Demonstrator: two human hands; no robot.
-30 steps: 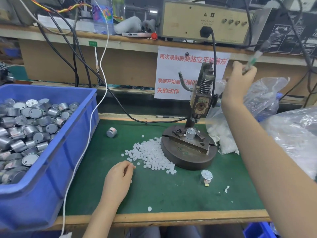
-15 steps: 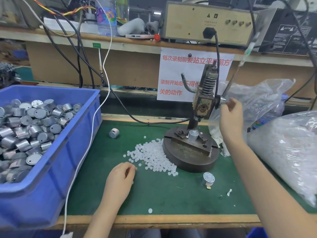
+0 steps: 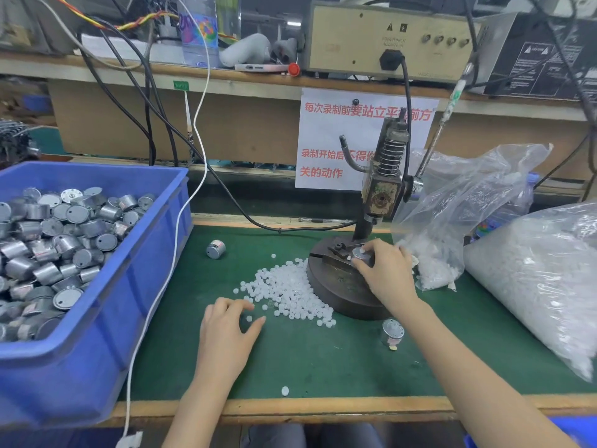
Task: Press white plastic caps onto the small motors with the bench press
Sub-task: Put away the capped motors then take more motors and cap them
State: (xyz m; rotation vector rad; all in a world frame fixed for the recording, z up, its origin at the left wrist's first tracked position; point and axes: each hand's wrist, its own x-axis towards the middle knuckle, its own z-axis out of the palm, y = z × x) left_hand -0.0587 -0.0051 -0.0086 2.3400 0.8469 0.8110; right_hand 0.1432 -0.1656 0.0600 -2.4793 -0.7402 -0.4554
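Pinching the motor point(image 3: 359, 253) on the press point(image 3: 384, 185) fixture, our right hand point(image 3: 387, 274) has its fingertips curled round the little silver can. The motor sits on the block atop the round base point(image 3: 336, 291). Our left hand point(image 3: 226, 333) rests on the worktop point(image 3: 323, 363) at the near edge of the caps point(image 3: 287, 291). Its fingers are loosely bent, thumb and forefinger apart, with one cap point(image 3: 249, 318) lying between them; we grip nothing there. The caps lie in a loose white heap touching the base on its left side. A second motor point(image 3: 392, 332) stands just in front of the base, beside our right wrist. A third motor point(image 3: 215, 249) lies on its side farther left, near the bin point(image 3: 106, 318). That blue bin, at the worktop's left end, is heaped with motors point(image 3: 64, 234). A stray cap point(image 3: 285, 390) lies near the front edge. The lever point(image 3: 434, 147) points up and to the right, untouched. Right of the press lie clear bags point(image 3: 478, 195) of white parts. A sign point(image 3: 326, 137) with red characters hangs behind the press, under a shelf bearing a beige box point(image 3: 371, 37).
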